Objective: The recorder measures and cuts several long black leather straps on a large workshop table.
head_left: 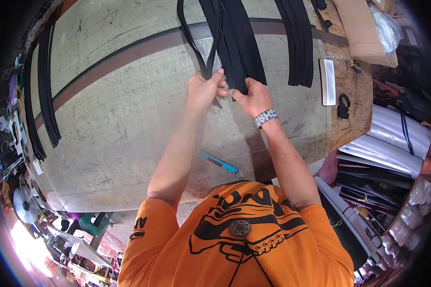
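My left hand [206, 91] is closed, thumb against fingers, around narrow black strips [196, 45] whose short ends poke out below it. Close beside it, my right hand [255, 97] pinches the near end of a wide bundle of long black strips [237, 43]. That bundle lies flat and runs away from me past the top of the view. A patterned band circles my right wrist. The two hands are slightly apart over the worn table [129, 124].
A blue cutter-like tool [219, 162] lies near the table's front edge. More black strips rest at right [297, 48] and far left [45, 81]. A pale flat bar [327, 82] and a black roll [343, 106] are at right, below a cardboard box [364, 31]. Silvery rolls [392, 138] sit beyond the table.
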`<act>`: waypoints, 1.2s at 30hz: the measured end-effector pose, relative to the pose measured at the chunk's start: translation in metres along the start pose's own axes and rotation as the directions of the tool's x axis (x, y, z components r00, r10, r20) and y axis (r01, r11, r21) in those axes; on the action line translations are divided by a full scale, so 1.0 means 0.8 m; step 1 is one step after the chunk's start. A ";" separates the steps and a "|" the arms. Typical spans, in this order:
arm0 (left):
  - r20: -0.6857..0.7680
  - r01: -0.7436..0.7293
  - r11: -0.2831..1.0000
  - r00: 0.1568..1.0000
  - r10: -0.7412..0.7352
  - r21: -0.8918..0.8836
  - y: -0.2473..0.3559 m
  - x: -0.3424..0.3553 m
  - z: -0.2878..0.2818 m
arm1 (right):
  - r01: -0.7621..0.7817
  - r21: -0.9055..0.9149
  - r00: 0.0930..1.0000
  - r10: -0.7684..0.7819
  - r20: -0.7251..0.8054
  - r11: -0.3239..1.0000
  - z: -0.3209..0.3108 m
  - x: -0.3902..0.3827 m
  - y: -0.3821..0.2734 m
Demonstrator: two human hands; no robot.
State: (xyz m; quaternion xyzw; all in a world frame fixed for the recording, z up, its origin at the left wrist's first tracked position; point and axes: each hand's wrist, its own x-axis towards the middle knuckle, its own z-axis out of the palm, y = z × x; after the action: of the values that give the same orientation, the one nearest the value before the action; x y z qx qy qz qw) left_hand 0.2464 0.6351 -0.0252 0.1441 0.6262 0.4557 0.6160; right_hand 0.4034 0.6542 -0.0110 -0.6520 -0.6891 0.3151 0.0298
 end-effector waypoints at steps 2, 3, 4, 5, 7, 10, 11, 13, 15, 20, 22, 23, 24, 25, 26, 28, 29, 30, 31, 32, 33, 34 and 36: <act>0.011 -0.015 0.997 1.000 0.014 0.078 0.007 -0.002 0.002 | -0.015 0.064 0.996 0.009 0.092 0.998 -0.009 -0.004 -0.009; 0.022 -0.033 0.987 0.999 0.030 0.156 0.010 -0.003 0.004 | 0.032 0.052 0.998 -0.035 0.060 0.998 -0.006 -0.010 -0.018; 0.027 -0.032 0.987 0.999 0.028 0.156 0.011 -0.003 0.007 | 0.078 0.039 0.996 -0.079 0.028 0.996 -0.002 -0.015 -0.027; -0.025 -0.096 0.979 0.994 0.102 0.177 0.011 -0.003 0.010 | 0.167 0.012 0.985 -0.166 -0.056 0.986 0.014 -0.017 -0.024; -0.076 -0.156 0.968 0.982 0.174 0.199 0.011 -0.003 0.012 | 0.211 0.101 0.975 -0.202 -0.094 0.972 0.026 -0.021 -0.033; -0.010 -0.127 0.984 0.991 0.130 0.124 0.002 0.010 -0.004 | 0.262 0.245 0.952 -0.292 0.092 0.933 0.010 -0.027 -0.023; -0.009 -0.127 0.984 0.992 0.129 0.126 0.005 0.010 -0.006 | 0.281 0.395 0.899 -0.384 0.211 0.875 0.006 -0.027 -0.014; 0.003 -0.149 0.988 0.989 0.149 0.045 0.010 0.009 -0.011 | 0.213 0.455 0.932 -0.319 0.171 0.864 0.016 -0.029 0.003; -0.002 -0.148 0.986 0.989 0.148 0.078 0.013 0.009 -0.015 | 0.180 0.103 0.978 -0.167 -0.128 0.978 0.017 -0.031 0.008; -0.130 -0.163 0.986 0.977 0.167 0.035 0.012 0.003 -0.009 | 0.087 -0.140 0.978 -0.111 -0.174 0.986 0.045 -0.036 -0.011; -0.099 -0.109 0.992 0.988 0.115 0.060 0.015 -0.001 -0.012 | 0.028 -0.084 0.984 -0.042 -0.175 0.996 0.044 -0.034 -0.014; -0.072 -0.056 0.995 0.996 0.062 0.084 0.018 -0.004 -0.015 | -0.030 -0.031 0.985 0.024 -0.170 0.999 0.044 -0.032 -0.016; -0.072 -0.058 0.994 0.995 0.065 0.089 0.018 -0.004 -0.016 | -0.029 -0.025 0.985 0.024 -0.171 0.999 0.043 -0.030 -0.019; -0.083 -0.023 0.996 0.996 0.030 0.091 0.017 -0.003 -0.017 | -0.050 -0.057 0.990 0.042 -0.136 0.997 0.040 -0.027 -0.020; -0.094 0.013 0.996 0.996 -0.004 0.092 0.018 -0.003 -0.017 | -0.070 -0.091 0.993 0.061 -0.102 0.993 0.037 -0.024 -0.020; -0.076 -0.003 0.997 0.997 0.009 0.073 0.018 -0.007 -0.018 | -0.079 0.043 0.995 0.081 -0.055 0.996 0.038 -0.017 -0.012; -0.059 -0.015 0.999 0.998 0.018 0.049 0.019 -0.010 -0.017 | -0.092 0.170 0.996 0.094 -0.002 0.981 0.038 -0.016 -0.011; -0.060 -0.017 0.999 0.998 0.020 0.050 0.020 -0.012 -0.014 | -0.091 0.172 0.996 0.093 -0.002 0.981 0.040 -0.017 -0.011; -0.053 -0.037 0.998 0.998 0.039 0.043 0.021 -0.014 -0.008 | -0.041 0.253 0.996 0.061 -0.072 0.967 0.042 -0.019 -0.011; -0.047 -0.055 0.998 0.997 0.056 0.036 0.021 -0.017 -0.005 | 0.012 0.328 0.989 0.037 -0.142 0.944 0.043 -0.023 -0.013; -0.047 -0.054 0.998 0.997 0.056 0.037 0.020 -0.018 -0.003 | 0.011 0.329 0.989 0.037 -0.141 0.944 0.045 -0.026 -0.017; -0.079 -0.057 0.997 0.995 0.062 0.060 0.019 -0.018 -0.002 | 0.053 0.356 0.989 -0.001 -0.146 0.933 0.047 -0.029 -0.021; -0.127 -0.088 0.994 0.987 0.096 0.070 0.018 -0.016 0.003 | 0.167 0.400 0.972 -0.084 -0.218 0.901 0.056 -0.030 -0.023</act>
State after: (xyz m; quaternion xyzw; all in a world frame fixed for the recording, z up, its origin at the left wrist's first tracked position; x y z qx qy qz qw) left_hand 0.2456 0.6346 -0.0059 0.1624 0.6719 0.4720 0.5471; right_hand 0.3705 0.6157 -0.0294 -0.6124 -0.6408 0.3860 0.2556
